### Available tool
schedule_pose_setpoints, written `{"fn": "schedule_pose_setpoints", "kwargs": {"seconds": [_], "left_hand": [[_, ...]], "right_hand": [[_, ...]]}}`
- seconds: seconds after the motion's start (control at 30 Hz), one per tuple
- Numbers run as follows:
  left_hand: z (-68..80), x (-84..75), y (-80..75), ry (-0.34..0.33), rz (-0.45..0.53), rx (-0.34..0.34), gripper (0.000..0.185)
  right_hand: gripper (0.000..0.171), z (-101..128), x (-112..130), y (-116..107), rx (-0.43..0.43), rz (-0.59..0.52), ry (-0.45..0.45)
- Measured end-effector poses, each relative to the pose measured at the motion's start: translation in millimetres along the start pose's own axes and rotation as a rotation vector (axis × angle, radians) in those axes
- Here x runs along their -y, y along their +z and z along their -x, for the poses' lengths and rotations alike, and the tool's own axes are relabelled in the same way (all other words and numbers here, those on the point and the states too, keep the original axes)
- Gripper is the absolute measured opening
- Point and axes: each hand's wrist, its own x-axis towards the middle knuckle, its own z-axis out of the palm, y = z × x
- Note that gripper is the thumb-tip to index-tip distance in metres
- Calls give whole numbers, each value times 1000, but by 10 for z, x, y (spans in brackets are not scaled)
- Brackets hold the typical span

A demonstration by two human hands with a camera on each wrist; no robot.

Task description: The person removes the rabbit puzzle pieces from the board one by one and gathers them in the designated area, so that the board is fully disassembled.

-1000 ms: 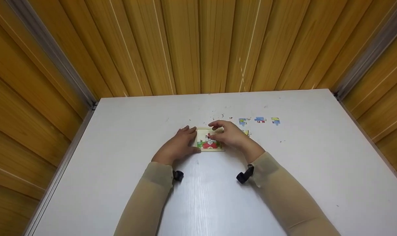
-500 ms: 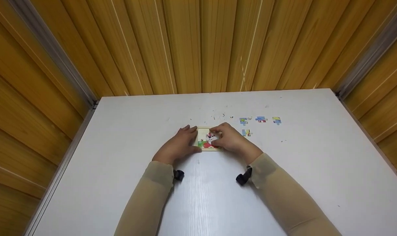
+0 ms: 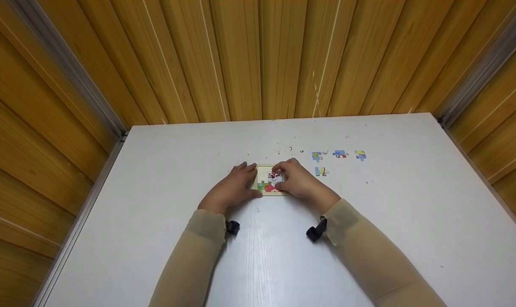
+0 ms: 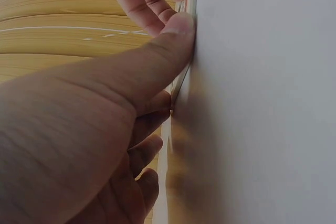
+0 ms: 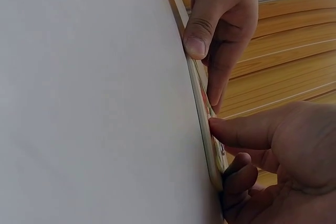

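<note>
A small wooden puzzle tray (image 3: 264, 165) lies on the table in the head view, with green and red picture pieces along its lower part. My left hand (image 3: 235, 187) steadies its left side, thumb at the near corner and fingers toward the far one. In the left wrist view the thumb (image 4: 178, 27) presses against the tray's edge. Over the tray's right half, my right hand (image 3: 299, 179) pinches a puzzle piece with a white animal face (image 3: 275, 177) between thumb and index finger. That hand hides the tray's right edge. Whether the piece is seated cannot be told.
Several loose puzzle pieces lie right of the tray: a blue one (image 3: 317, 156), a blue-and-red one (image 3: 339, 154), a yellow-and-blue one (image 3: 360, 154) and a nearer one (image 3: 321, 171). Small dark specks are scattered behind the tray. Wood-patterned panels (image 3: 258, 64) stand beyond the white table (image 3: 177, 149).
My right hand has shifted slightly right and lower over the tray, its thumb dropping toward the picture. More of the animal face and the nearer loose piece now show. The left hand has stayed in place.
</note>
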Motion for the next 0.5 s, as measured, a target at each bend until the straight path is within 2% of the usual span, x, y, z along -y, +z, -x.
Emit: {"fn": "schedule_pose_setpoints", "kwargs": {"seconds": [0.5], "left_hand": [[11, -8, -15, 23, -6, 5, 87]], "right_hand": [[48, 27, 38, 11, -27, -1, -44]]}}
